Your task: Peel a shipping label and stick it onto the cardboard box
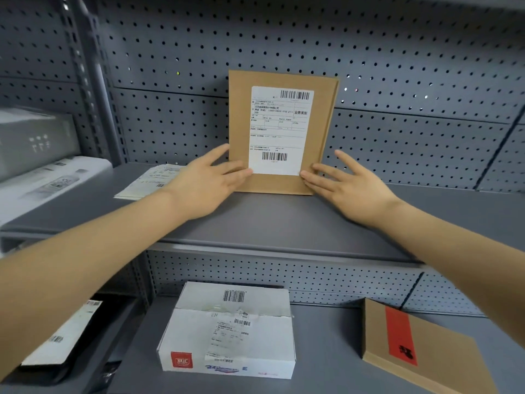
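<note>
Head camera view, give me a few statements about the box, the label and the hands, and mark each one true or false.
1. The cardboard box stands upright on the upper shelf, leaning against the pegboard. True.
2. The shipping label is still unpeeled in the left hand. False: it is already on the front of the box.
3. Both hands are flat and open, fingers at the label's lower corners; the right hand is at the right corner. True.
4. The white box sits on the upper shelf beside the cardboard box. False: it lies on the lower shelf.
5. A stack of label sheets lies left of the box. True.
</note>
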Motion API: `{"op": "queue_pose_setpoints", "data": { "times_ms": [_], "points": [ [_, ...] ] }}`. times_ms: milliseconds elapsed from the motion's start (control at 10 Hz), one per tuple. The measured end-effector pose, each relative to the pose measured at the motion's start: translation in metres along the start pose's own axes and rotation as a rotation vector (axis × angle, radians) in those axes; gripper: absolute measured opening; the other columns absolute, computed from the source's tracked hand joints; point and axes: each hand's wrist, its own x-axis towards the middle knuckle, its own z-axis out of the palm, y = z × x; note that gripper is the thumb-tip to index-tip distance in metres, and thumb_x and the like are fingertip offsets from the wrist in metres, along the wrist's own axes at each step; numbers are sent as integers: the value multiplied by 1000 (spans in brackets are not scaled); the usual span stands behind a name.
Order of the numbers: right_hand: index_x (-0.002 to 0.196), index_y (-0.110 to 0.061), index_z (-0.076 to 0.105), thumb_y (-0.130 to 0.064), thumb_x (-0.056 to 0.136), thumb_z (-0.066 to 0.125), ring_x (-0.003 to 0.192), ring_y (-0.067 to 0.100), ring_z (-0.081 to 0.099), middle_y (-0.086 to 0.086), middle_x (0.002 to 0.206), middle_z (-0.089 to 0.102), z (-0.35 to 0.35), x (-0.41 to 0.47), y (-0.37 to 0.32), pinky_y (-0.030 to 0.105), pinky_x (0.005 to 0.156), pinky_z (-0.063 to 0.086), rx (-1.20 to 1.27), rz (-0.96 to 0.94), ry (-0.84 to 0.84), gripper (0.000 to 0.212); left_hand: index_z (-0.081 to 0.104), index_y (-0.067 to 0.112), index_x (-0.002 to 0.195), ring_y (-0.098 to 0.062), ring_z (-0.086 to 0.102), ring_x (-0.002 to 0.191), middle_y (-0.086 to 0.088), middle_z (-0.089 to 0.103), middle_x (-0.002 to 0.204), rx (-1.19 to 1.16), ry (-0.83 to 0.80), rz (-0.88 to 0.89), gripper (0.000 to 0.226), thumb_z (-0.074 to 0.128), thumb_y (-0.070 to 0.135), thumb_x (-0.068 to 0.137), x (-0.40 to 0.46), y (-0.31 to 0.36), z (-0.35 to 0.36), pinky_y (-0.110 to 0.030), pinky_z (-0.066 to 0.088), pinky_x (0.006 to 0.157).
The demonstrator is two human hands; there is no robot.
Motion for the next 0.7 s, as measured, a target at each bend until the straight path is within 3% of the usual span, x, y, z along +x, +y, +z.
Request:
{"op": "queue_pose_setpoints", "data": {
  "times_ms": [100,200,300,400,500,600,700],
  "points": [
    [137,-13,46,-12,87,21,135,21,44,4,146,46,-12,3,-7,50,114,-7,39,10,26,56,48,17,138,-16,38,137,0,44,148,65,145,-16,56,26,14,86,-8,-2,-4,-51,-3,114],
    [130,-14,56,-16,84,27,126,20,54,3,138,55,-28,30,-25,49,113,22,90,-29,69,54,29,15,147,-17,25,143,-1,27,156,-23,211,20,56,25,15,91,7,5,-18,-47,-11,111],
    [142,-17,39,-17,89,29,138,19,38,-2,153,35,-31,30,-19,49,115,6,156,6,49,55,-2,17,151,-17,1,147,2,-3,161,-124,43,-54,59,23,17,97,12,10,-21,-47,-15,112],
    [151,-19,7,-16,95,26,148,19,6,-4,161,-1,-29,7,-10,50,116,-7,196,14,-116,59,1,19,151,-17,-1,147,3,-7,161,-174,1,-86,58,21,16,98,-1,6,-6,-50,-10,114],
    [149,-19,22,-15,93,32,148,19,9,-1,161,10,-37,-4,-4,46,117,-5,290,30,-98,57,9,22,151,-15,2,147,4,-4,161,-285,-65,-133,57,24,15,97,-12,10,-11,-55,-10,113],
    [135,-15,47,-10,86,43,140,22,33,2,153,35,-55,-4,1,39,116,16,496,75,-22,49,30,22,145,-15,25,142,2,25,157,-575,-14,-250,47,29,19,98,-20,15,-23,-54,-7,113],
    [118,-17,57,-5,85,40,114,24,53,0,129,58,-56,-29,18,33,93,37,668,181,-79,39,52,24,127,-20,52,117,2,59,128,-850,192,-236,35,31,29,100,-39,23,-34,-43,16,113]
  ]
}}
